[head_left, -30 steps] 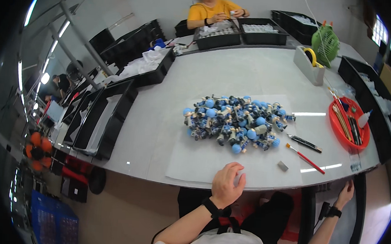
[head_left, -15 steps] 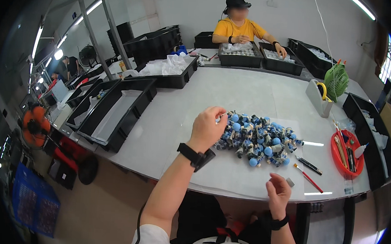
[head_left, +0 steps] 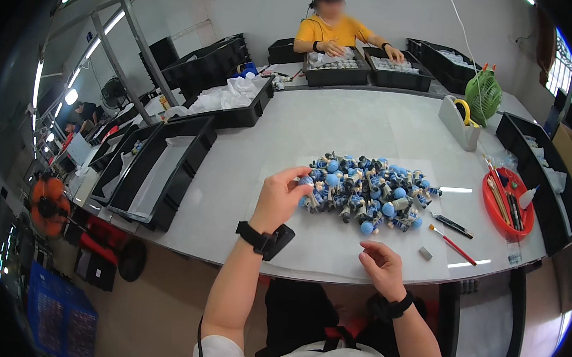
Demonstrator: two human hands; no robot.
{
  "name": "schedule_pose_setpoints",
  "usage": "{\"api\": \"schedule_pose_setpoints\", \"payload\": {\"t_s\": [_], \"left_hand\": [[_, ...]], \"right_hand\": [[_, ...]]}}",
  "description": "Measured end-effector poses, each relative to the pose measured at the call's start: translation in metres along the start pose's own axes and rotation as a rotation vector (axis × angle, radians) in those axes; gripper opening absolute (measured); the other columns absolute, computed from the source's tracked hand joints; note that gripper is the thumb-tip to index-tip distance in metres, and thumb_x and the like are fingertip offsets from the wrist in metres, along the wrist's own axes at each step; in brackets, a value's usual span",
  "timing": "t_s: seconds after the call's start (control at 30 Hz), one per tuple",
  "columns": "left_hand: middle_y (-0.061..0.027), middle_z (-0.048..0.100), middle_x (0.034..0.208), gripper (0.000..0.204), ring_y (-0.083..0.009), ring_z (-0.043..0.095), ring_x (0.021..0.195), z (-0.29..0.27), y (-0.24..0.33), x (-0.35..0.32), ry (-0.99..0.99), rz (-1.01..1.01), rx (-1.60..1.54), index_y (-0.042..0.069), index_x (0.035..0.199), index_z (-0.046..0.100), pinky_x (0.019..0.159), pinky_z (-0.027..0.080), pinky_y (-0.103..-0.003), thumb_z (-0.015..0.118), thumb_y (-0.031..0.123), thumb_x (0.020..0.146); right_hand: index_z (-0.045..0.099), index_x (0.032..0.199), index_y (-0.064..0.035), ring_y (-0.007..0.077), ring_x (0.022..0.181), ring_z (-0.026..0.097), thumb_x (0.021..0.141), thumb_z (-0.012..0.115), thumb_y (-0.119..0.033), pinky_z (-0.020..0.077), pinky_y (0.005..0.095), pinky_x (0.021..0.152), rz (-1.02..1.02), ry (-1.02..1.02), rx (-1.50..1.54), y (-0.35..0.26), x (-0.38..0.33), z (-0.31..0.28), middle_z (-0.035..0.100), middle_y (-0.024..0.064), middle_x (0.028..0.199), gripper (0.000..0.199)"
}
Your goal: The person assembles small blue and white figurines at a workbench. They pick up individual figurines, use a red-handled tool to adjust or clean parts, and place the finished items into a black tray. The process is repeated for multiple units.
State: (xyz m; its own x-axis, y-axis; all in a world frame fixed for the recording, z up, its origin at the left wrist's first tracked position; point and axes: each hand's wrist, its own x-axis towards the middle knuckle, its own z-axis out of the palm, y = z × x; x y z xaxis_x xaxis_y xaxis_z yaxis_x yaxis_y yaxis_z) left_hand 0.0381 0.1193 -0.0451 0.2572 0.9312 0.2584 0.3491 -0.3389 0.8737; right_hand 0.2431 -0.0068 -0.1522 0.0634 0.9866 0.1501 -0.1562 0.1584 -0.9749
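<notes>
A pile of small figurines (head_left: 364,190) with light-blue round heads and dark-blue and grey bodies lies jumbled on the white table. My left hand (head_left: 279,196) reaches to the left edge of this pile. Its thumb and index finger are on either side of a figurine (head_left: 306,180), seemingly pinching it; the other fingers are mostly hidden. Nearer to me, my right hand (head_left: 383,268) hovers just over the table's front edge, in front of the pile. Its fingers are loosely bent and apart from the thumb, and nothing shows in them.
Right of the pile lie a red-handled brush (head_left: 453,245), a black pen-like tool (head_left: 452,225) and a grey block (head_left: 425,253). A red basket (head_left: 503,223) holds brushes and a bottle. Black trays (head_left: 168,178) stand left. Across the table, a person in yellow (head_left: 337,34) handles filled trays.
My left hand has come down a little along the left edge of the pile. My right hand has shifted left, toward the pile's front. The whole view has also shifted slightly.
</notes>
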Motion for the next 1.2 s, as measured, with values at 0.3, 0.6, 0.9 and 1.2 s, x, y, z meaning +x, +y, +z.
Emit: {"api": "schedule_pose_setpoints", "payload": {"t_s": [0.3,0.6,0.9,1.2], "left_hand": [[-0.008,0.06,0.099,0.027,-0.0123,0.057,0.088,0.085,-0.026,-0.086,-0.107,-0.214,-0.72,-0.003,0.108,0.054,0.079,0.047,-0.024,0.057,0.001,0.081],[-0.0094,0.056,0.107,0.028,-0.0139,0.055,0.094,0.104,-0.047,-0.094,0.004,-0.325,-0.913,-0.002,0.114,0.05,0.084,0.045,-0.026,0.048,0.003,0.087],[-0.0114,0.055,0.111,0.03,-0.0167,0.055,0.098,0.101,-0.047,-0.096,-0.019,-0.273,-1.007,-0.003,0.116,0.048,0.087,0.044,-0.029,0.048,0.0,0.086],[-0.012,0.054,0.113,0.03,-0.0178,0.054,0.099,0.101,-0.051,-0.097,-0.028,-0.26,-1.041,-0.002,0.116,0.049,0.087,0.044,-0.03,0.048,0.001,0.086]], "right_hand": [[0.053,0.11,0.0019,0.006,0.066,0.051,0.075,0.068,-0.012,0.0428,0.0189,0.056,-0.012,-0.156,-0.125,-0.005,-0.002,0.001,0.058,0.0055,0.085,0.041],[0.055,0.108,0.0008,0.0078,0.069,0.056,0.074,0.067,-0.006,0.0459,0.0209,0.06,-0.055,-0.096,-0.254,-0.003,0.0,0.008,0.06,0.0073,0.084,0.037],[0.056,0.107,-0.0001,0.0115,0.076,0.056,0.072,0.066,0.001,0.0471,0.0232,0.065,-0.048,-0.092,-0.249,-0.001,0.002,0.008,0.06,0.0073,0.089,0.036],[0.056,0.105,0.0003,0.0117,0.077,0.056,0.071,0.066,0.002,0.0472,0.0232,0.066,-0.04,-0.085,-0.269,-0.006,0.001,0.01,0.06,0.0074,0.091,0.036]]}}
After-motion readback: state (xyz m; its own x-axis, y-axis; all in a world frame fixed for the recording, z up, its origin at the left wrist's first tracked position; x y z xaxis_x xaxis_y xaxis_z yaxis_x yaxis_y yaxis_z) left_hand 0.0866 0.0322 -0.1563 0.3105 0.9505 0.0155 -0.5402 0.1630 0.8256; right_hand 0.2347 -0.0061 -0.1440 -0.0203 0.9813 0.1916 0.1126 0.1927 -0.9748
